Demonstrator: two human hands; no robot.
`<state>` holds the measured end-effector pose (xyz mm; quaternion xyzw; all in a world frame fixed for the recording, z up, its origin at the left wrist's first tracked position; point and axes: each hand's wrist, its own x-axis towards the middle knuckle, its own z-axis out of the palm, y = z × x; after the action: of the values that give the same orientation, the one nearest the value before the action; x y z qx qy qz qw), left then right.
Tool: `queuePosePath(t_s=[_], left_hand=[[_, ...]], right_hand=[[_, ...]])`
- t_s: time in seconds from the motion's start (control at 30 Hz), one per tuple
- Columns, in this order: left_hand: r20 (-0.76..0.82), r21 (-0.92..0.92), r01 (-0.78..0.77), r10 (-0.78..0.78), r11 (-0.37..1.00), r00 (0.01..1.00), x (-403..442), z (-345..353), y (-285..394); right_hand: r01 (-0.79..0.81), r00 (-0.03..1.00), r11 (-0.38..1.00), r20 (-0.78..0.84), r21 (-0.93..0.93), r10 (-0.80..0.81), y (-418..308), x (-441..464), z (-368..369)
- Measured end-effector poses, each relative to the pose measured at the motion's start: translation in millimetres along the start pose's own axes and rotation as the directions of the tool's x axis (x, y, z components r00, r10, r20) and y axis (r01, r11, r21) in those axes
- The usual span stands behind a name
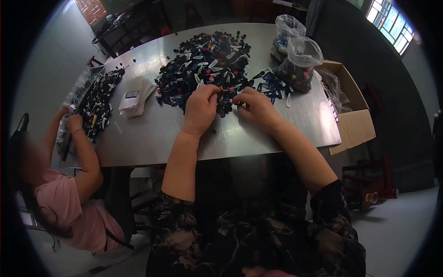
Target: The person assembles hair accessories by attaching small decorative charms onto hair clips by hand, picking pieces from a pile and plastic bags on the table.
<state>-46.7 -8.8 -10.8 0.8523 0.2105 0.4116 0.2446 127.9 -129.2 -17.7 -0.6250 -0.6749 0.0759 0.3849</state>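
Mostly, the clip pile (207,67) lies beyond left grip (202,105) and right grip (258,107).

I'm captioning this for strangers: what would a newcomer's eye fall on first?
Probably the big dark heap of clips mid-table, with the person's left hand and right hand at its near edge. Next, two plastic bags toward the right of the metal table, and a co-worker in pink at its left end.

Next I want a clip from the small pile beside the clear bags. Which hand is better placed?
Probably the right hand: it is nearer the small pile and the clear bags. The left hand is farther off, beside the large pile.
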Motion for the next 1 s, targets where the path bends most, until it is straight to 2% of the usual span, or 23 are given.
queuePosePath(t_s=[0.03, 0.07, 0.1, 0.17, 0.2, 0.27, 0.3, 0.33, 0.4, 0.43, 0.5, 0.57, 0.63, 0.7, 0.77, 0.87, 0.93, 1.0], left_hand=[[-0.127, -0.020, 0.035, -0.037, 0.999, 0.991, 1, -2, 0], [-0.143, -0.018, 0.110, -0.112, 0.994, 0.983, 2, -8, 0], [-0.144, -0.011, 0.110, -0.111, 0.994, 0.983, 0, -13, -3], [-0.059, -0.142, 0.302, -0.312, 0.943, 0.948, -5, -23, -10], [-0.061, -0.137, 0.305, -0.315, 0.942, 0.947, -10, -30, -7], [0.162, -0.123, 0.452, -0.431, 0.884, 0.888, -27, -47, 13], [0.232, 0.001, 0.469, -0.456, 0.883, 0.859, -33, -54, 28], [0.229, 0.003, 0.474, -0.462, 0.881, 0.857, -41, -53, 31], [0.295, 0.180, 0.310, -0.352, 0.933, 0.888, -55, -49, 34], [0.288, 0.200, 0.225, -0.276, 0.954, 0.917, -60, -44, 32], [0.288, 0.162, 0.152, -0.195, 0.975, 0.938, -60, -38, 30], [0.284, 0.120, 0.072, -0.104, 0.990, 0.953, -56, -27, 32], [0.226, 0.115, 0.157, -0.180, 0.981, 0.957, -55, -19, 34], [0.186, 0.135, 0.156, -0.180, 0.978, 0.966, -57, -11, 34], [0.157, 0.160, 0.164, -0.189, 0.973, 0.969, -60, -9, 35], [0.128, 0.141, 0.160, -0.178, 0.977, 0.976, -60, -10, 40], [0.124, 0.176, 0.125, -0.148, 0.976, 0.981, -60, -10, 39], [0.110, 0.179, 0.113, -0.134, 0.977, 0.985, -60, -9, 39]], right_hand=[[0.022, 1.000, 1.000, -0.001, -0.003, -0.022, -4, 1, 1], [0.026, 1.000, 1.000, -0.001, 0.003, -0.026, -4, 2, 5], [0.063, 0.998, 0.997, 0.029, -0.036, -0.062, -4, 2, 9], [0.104, 0.993, 0.992, 0.060, -0.069, -0.100, -1, 4, 13], [0.110, 0.993, 0.992, 0.035, -0.063, -0.108, 2, 3, 14], [0.106, 0.994, 0.993, 0.004, -0.057, -0.106, 2, 1, 14], [0.107, 0.994, 0.993, 0.009, -0.050, -0.106, 3, 1, 14], [0.109, 0.994, 0.992, 0.012, -0.061, -0.108, 4, 2, 14], [0.114, 0.993, 0.992, 0.010, -0.057, -0.114, 3, 4, 15], [0.119, 0.993, 0.992, -0.003, -0.041, -0.119, 2, 3, 14], [0.118, 0.991, 0.992, -0.059, -0.054, -0.121, -2, 1, 11], [0.086, 0.991, 0.996, -0.102, 0.016, -0.084, -9, -1, -3], [0.143, 0.949, 0.988, -0.276, -0.064, -0.155, -14, 0, -27], [0.157, 0.868, 0.973, -0.447, -0.167, -0.217, -15, 4, -65], [0.045, 0.791, 0.978, -0.591, -0.202, -0.159, -15, 9, -110], [-0.048, 0.762, 0.955, -0.629, -0.292, -0.154, 24, 24, -168], [-0.290, 0.839, 0.826, -0.544, -0.484, -0.025, 42, 27, -191], [-0.296, 0.846, 0.829, -0.533, -0.475, -0.003, 45, 31, -202]])
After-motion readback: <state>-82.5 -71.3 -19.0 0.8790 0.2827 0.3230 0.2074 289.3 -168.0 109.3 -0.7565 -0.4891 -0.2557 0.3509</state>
